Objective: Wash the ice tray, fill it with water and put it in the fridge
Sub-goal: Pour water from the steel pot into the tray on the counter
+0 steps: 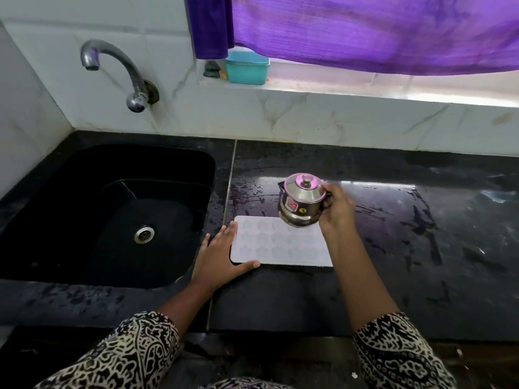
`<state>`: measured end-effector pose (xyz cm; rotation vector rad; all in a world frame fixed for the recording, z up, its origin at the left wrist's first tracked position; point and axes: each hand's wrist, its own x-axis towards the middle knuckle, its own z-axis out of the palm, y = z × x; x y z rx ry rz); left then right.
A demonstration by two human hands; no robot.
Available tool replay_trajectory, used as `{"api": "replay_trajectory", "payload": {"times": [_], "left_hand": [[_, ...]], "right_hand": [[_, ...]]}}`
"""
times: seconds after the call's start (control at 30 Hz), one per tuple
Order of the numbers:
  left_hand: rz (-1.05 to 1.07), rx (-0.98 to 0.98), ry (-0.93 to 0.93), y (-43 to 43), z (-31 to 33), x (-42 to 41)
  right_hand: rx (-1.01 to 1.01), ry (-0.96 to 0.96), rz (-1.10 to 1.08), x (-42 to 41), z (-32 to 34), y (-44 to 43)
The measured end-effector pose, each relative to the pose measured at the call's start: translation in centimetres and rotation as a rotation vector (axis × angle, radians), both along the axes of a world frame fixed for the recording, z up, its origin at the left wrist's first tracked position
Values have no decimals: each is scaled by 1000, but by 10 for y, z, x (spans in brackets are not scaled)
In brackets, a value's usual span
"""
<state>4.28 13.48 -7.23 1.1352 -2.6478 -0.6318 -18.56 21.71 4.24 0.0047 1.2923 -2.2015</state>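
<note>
Left hand (pixel 222 252) lies flat with fingers spread on the tabletop (pixel 421 248), just right of a matte black rectangular sink (pixel 84 214) with a curved steel tap (pixel 112 68) above. Its fingertips and thumb touch the near-left corner of the ice tray (pixel 280 245). Tray is a white, flat, rounded rectangle with rows of star-like cavities. It lies on the tabletop, long axis left-right. A small shiny steel pot (pixel 302 203) with a knobbed lid is held tilted over the tray's far-right edge. It has an unreadable red sticker and a round yellow sticker reading "3". Right hand (pixel 337 210) grips the pot's right side, fingers curled. Tabletop is glossy black stone with wet streaks. A teal plastic box (pixel 247 67) sits on the sill under a purple curtain (pixel 365 32).
</note>
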Motion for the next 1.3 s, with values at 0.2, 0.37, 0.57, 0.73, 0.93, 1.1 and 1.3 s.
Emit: {"api": "replay_trajectory", "payload": {"times": [0.2, 0.37, 0.57, 0.73, 0.93, 1.1, 1.3], "left_hand": [[6, 18, 1, 0, 3, 1], [11, 30, 23, -3, 2, 1], [8, 39, 26, -3, 3, 0], [11, 45, 20, -4, 4, -1], [15, 49, 28, -3, 4, -1], [21, 51, 24, -3, 4, -1], [24, 46, 14, -3, 4, -1]], "right_hand": [[10, -34, 40, -13, -19, -47], [13, -73, 68, -22, -36, -74], [69, -92, 70, -27, -56, -94], [42, -115, 73, -26, -66, -103], [56, -83, 58, -27, -70, -111], [113, 27, 67, -28, -80, -110], [246, 195, 96, -30, -85, -105]]}}
